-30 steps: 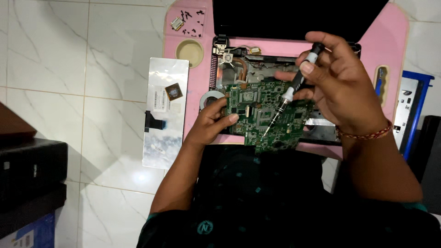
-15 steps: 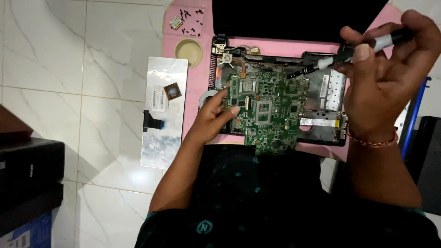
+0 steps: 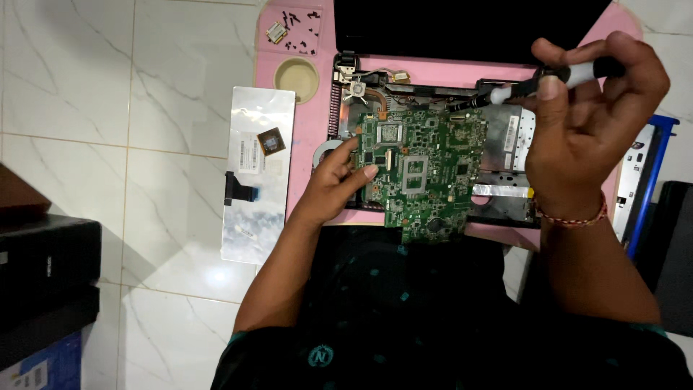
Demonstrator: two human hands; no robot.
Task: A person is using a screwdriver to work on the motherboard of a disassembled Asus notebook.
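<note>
The left hand [image 3: 339, 177] rests on the left edge of the green circuit board [image 3: 422, 170], fingers curled over the rim with the thumb beside it, steadying rather than gripping tight. The board lies in the opened laptop base [image 3: 505, 144], between the two hands, its lower edge overhanging toward the person's lap. The right hand [image 3: 585, 108] is raised above the board's upper right corner, closed around a screwdriver [image 3: 548, 81] with a white and black handle, the dark tip pointing left toward the board's top edge.

The board looks thin, stiff and light, but fragile: dense with small chips and connectors that should not be pressed. It seems best held by its bare edges, as the left hand does, not by its face.

Left of the left hand a silvery keyboard [image 3: 256, 180] lies face down on the tiled floor [image 3: 144, 87], with a small square chip [image 3: 272, 142] on it. Beyond it, on the pink mat [image 3: 307, 137], small screws [image 3: 299, 25] lie loose beside a round dish [image 3: 297, 78].
</note>
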